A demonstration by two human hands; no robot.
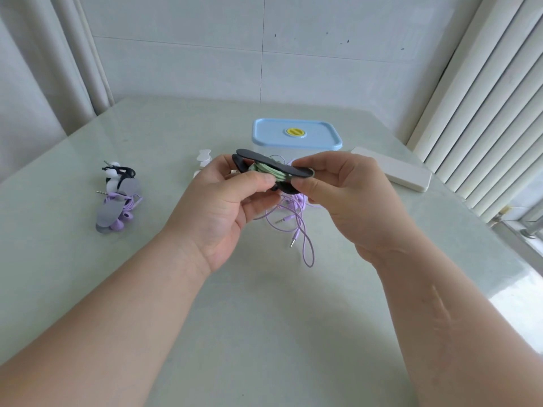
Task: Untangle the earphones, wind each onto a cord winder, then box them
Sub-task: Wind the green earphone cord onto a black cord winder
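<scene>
I hold a black cord winder in the air above the table, with a green earphone cord wound around its middle. My left hand pinches its left end, thumb pressed on the green coil. My right hand grips its right end. Below them, loose purple earphone cords lie tangled on the table, with two jack plugs showing. At the left lie a grey winder with purple earphones and a winder with white earphones. The clear box with a blue lid stands shut behind my hands.
A white empty winder lies behind my left hand. A white flat case rests at the right, near the blinds. Curtains hang at the left. The pale table ends at a window sill on the right.
</scene>
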